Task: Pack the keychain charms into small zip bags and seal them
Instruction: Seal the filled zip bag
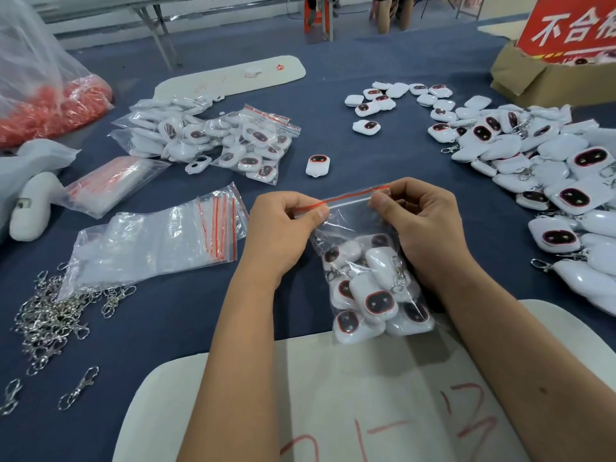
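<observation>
A clear zip bag [356,225] with a red seal strip hangs upright between both hands, its bottom resting on a white board [333,395]. Several white keychain charms [375,295] with dark oval faces and metal clasps fill its lower half. My left hand [283,228] pinches the left end of the red strip between thumb and forefinger. My right hand [416,215] pinches the right end of the strip the same way. A large heap of loose charms [540,161] lies at the right.
Filled bags [216,141] pile up at the back left. Empty zip bags [156,241] and a sealed pack of them [113,185] lie left of my hands. Metal clasps [50,321] are scattered at the near left. A cardboard box [546,81] stands at the far right.
</observation>
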A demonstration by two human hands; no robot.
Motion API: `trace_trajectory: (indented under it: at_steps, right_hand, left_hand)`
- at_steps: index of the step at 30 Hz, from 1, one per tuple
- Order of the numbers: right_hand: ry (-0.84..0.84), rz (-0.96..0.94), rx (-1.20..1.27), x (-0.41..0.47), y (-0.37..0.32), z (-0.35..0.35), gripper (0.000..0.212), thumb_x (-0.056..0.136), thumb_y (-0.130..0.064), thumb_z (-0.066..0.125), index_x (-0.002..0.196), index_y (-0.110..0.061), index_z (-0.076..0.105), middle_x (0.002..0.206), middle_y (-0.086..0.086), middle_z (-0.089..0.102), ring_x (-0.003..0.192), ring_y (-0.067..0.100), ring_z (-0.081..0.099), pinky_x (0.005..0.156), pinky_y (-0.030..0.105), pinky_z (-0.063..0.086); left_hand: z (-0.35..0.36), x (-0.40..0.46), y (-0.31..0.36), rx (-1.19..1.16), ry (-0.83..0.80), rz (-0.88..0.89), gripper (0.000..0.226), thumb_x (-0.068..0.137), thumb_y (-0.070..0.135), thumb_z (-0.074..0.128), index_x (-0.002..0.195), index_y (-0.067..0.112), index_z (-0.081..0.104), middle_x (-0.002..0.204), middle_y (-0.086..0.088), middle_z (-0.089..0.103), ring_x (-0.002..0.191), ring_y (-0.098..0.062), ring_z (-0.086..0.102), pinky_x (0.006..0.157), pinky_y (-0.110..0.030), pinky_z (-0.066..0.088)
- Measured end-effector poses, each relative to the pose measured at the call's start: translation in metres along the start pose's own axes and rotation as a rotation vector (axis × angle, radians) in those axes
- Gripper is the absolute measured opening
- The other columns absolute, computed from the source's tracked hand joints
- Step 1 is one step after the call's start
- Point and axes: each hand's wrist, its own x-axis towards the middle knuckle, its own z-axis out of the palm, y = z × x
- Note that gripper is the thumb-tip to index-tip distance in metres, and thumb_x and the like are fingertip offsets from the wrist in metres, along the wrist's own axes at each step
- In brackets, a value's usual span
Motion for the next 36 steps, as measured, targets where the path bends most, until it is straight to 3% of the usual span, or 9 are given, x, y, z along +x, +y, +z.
trace_trajectory:
  at_steps: [4, 7, 10, 14, 19, 23, 27, 31, 36]
  right_hand:
    - [0.000, -0.019, -0.024, 0.000, 0.000, 0.001, 0.012, 0.094, -0.017, 0.078, 0.082, -0.017, 0.076, 0.084, 0.012, 0.074, 0.073, 0.021, 0.066, 0.075, 0.038, 0.060]
    - [0.001, 0.002, 0.009, -0.001, -0.002, 0.000, 0.011, 0.094, -0.016, 0.078, 0.083, -0.016, 0.077, 0.086, 0.017, 0.074, 0.077, 0.036, 0.068, 0.081, 0.055, 0.063]
    - [0.013, 0.024, 0.042, -0.001, -0.003, 0.000, 0.011, 0.095, -0.014, 0.077, 0.083, -0.016, 0.077, 0.082, 0.016, 0.074, 0.073, 0.025, 0.063, 0.079, 0.062, 0.061]
    - [0.021, 0.036, 0.063, -0.001, -0.003, 0.000, 0.010, 0.095, -0.014, 0.076, 0.085, -0.015, 0.077, 0.074, 0.005, 0.072, 0.071, 0.021, 0.061, 0.078, 0.057, 0.060]
    - [0.015, 0.012, 0.063, 0.001, -0.001, -0.002, 0.012, 0.095, -0.014, 0.076, 0.083, -0.015, 0.076, 0.072, 0.000, 0.070, 0.068, 0.014, 0.060, 0.069, 0.033, 0.056]
    - [0.013, 0.007, 0.075, 0.002, 0.000, -0.002, 0.014, 0.095, -0.014, 0.076, 0.081, -0.018, 0.076, 0.070, -0.004, 0.070, 0.067, 0.011, 0.060, 0.065, 0.021, 0.054]
    - [0.028, 0.013, 0.094, 0.003, 0.000, -0.003, 0.016, 0.096, -0.013, 0.075, 0.081, -0.017, 0.076, 0.079, 0.005, 0.075, 0.068, 0.010, 0.060, 0.068, 0.026, 0.055]
    - [0.025, 0.025, 0.101, 0.004, 0.001, -0.004, 0.015, 0.095, -0.013, 0.076, 0.080, -0.018, 0.077, 0.078, 0.004, 0.075, 0.068, 0.012, 0.061, 0.068, 0.029, 0.057]
    - [0.030, 0.012, 0.107, 0.004, 0.004, -0.005, 0.016, 0.093, -0.016, 0.078, 0.078, -0.022, 0.078, 0.077, 0.004, 0.075, 0.065, 0.012, 0.062, 0.065, 0.024, 0.054]
  left_hand:
    - [0.000, 0.000, -0.001, 0.021, 0.000, 0.002, 0.023, 0.088, 0.016, 0.080, 0.074, 0.033, 0.076, 0.077, 0.015, 0.076, 0.072, 0.002, 0.068, 0.071, -0.019, 0.049]
    - [-0.001, 0.000, -0.001, -0.002, -0.006, 0.012, 0.021, 0.088, 0.019, 0.081, 0.075, 0.035, 0.077, 0.079, 0.014, 0.077, 0.074, 0.000, 0.069, 0.072, -0.019, 0.051]
    - [-0.003, 0.000, -0.002, -0.047, 0.028, 0.013, 0.014, 0.082, 0.022, 0.087, 0.074, 0.031, 0.079, 0.077, 0.010, 0.077, 0.072, -0.002, 0.069, 0.067, -0.015, 0.053]
    - [-0.005, 0.001, -0.002, -0.074, 0.037, -0.024, 0.013, 0.082, 0.019, 0.086, 0.076, 0.028, 0.079, 0.077, 0.007, 0.078, 0.074, -0.005, 0.071, 0.065, -0.012, 0.050]
    - [-0.007, 0.000, -0.002, -0.123, 0.011, -0.032, 0.018, 0.083, 0.014, 0.085, 0.072, 0.026, 0.078, 0.077, 0.002, 0.078, 0.075, -0.009, 0.071, 0.070, -0.019, 0.053]
    - [-0.009, -0.002, -0.002, -0.164, 0.002, -0.018, 0.018, 0.081, 0.018, 0.087, 0.073, 0.032, 0.081, 0.080, 0.003, 0.079, 0.078, -0.010, 0.074, 0.075, -0.021, 0.055]
    - [-0.013, -0.002, -0.001, -0.191, 0.006, -0.038, 0.018, 0.082, 0.021, 0.086, 0.075, 0.037, 0.082, 0.082, 0.005, 0.080, 0.080, -0.007, 0.075, 0.077, -0.023, 0.054]
    - [-0.014, -0.001, -0.002, -0.112, 0.000, -0.049, 0.018, 0.084, 0.020, 0.085, 0.071, 0.030, 0.080, 0.078, 0.005, 0.079, 0.077, -0.007, 0.072, 0.075, -0.024, 0.053]
    - [-0.013, -0.002, -0.003, -0.118, 0.013, -0.009, 0.016, 0.084, 0.018, 0.085, 0.073, 0.027, 0.079, 0.079, 0.003, 0.079, 0.079, -0.011, 0.072, 0.074, -0.021, 0.053]
